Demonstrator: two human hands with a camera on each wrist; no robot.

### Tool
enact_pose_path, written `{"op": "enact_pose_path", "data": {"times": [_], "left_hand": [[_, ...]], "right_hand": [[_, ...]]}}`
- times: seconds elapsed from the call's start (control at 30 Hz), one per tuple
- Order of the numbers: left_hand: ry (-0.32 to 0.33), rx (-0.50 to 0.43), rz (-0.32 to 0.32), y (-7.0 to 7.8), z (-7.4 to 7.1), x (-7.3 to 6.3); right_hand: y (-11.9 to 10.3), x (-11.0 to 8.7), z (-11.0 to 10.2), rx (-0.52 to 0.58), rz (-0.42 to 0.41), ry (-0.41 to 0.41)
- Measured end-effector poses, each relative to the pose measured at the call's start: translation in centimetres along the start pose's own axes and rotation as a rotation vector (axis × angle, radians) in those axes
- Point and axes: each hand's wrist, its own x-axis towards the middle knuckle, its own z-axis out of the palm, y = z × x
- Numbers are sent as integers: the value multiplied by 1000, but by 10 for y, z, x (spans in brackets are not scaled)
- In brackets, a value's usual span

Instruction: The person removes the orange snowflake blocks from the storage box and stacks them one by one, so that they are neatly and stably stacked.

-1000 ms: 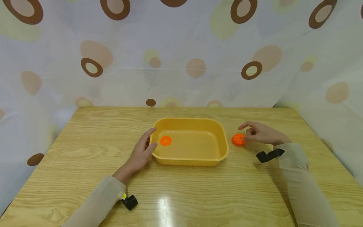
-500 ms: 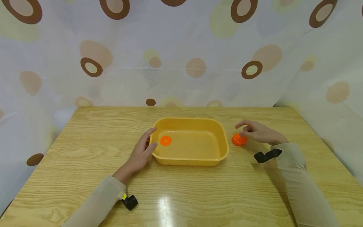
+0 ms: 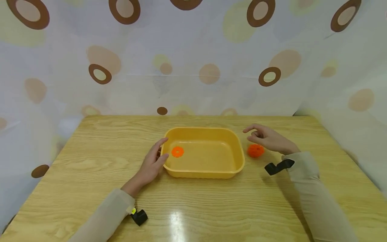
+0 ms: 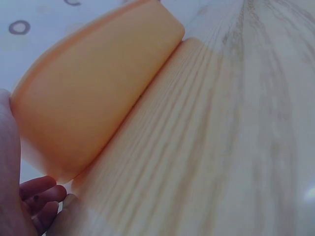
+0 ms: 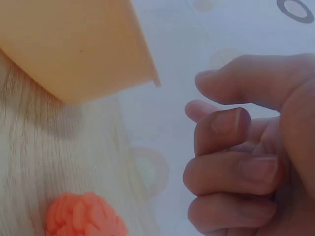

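My left hand (image 3: 150, 164) holds the left end of a yellow plastic basin (image 3: 202, 174), with thumb and index fingertips over the rim. In the left wrist view, the other fingers (image 4: 39, 186) bend beside the basin's lower corner. A flat orange flower shape (image 3: 174, 152) lies on the basin floor at the left. Above and slightly behind a ridged, brain-like orange ball (image 3: 255, 151), my right hand (image 3: 269, 138) hovers holding nothing. Its index finger points toward the basin's right rim; the thumb stands apart from the bent fingers (image 5: 231, 172). The ball (image 5: 86, 216) sits on the table.
The wood-grain table (image 3: 193, 201) reaches back to a white curtain (image 3: 187, 50) patterned with circles, which also hangs at both sides. Black camera mounts (image 3: 279, 166) are strapped on both sleeved wrists.
My right hand has moved left and slightly up from the ball's right side, so the ball shows more fully. My left hand and the basin stay in place.
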Motion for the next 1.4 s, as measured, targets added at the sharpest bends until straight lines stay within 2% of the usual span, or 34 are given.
{"op": "enact_pose_path", "data": {"times": [0.4, 0.57, 0.9, 1.4], "left_hand": [[-3, 7, -6, -1, -1, 0], [7, 11, -10, -2, -2, 0], [11, 22, -3, -3, -1, 0], [6, 19, 2, -3, -2, 0]], "right_hand": [[-21, 25, 8, -60, -49, -18], [-34, 37, 12, -66, -44, -50], [-59, 53, 20, -102, -90, -102], [-74, 76, 36, -88, -129, -191]]}}
